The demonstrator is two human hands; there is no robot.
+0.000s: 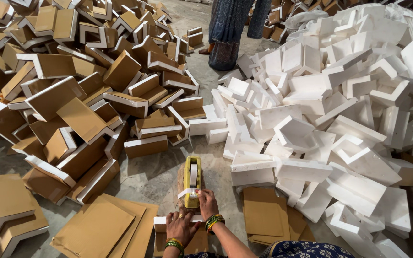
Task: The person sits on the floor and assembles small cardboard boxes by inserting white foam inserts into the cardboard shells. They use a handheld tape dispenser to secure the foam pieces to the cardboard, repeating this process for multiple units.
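One yellow tape dispenser (192,181) with a roll of white tape stands on the concrete floor (156,174), straight ahead of the two hands. The right hand (208,203) lies against the dispenser's near end, fingers curled around the loose white tape strip (187,193) drawn off it. The left hand (181,226) rests flat, fingers spread, pressing down on one white foam corner piece (161,221) that lies on a sheet of brown cardboard (198,242) just below both hands; it grips nothing. Both wrists carry green and gold bangles.

To the left of the left hand lies a small stack of flat brown cardboard sheets (102,227) — three or four, hard to count exactly. Right of the right hand lies another short stack of brown sheets (264,212). Further left spreads a heap of card-faced foam corners (72,86), far too many to count; further right, an equally uncountable heap of bare white foam corners (340,105), blocky and matte. Another person's legs (230,28) stand well beyond the dispenser.
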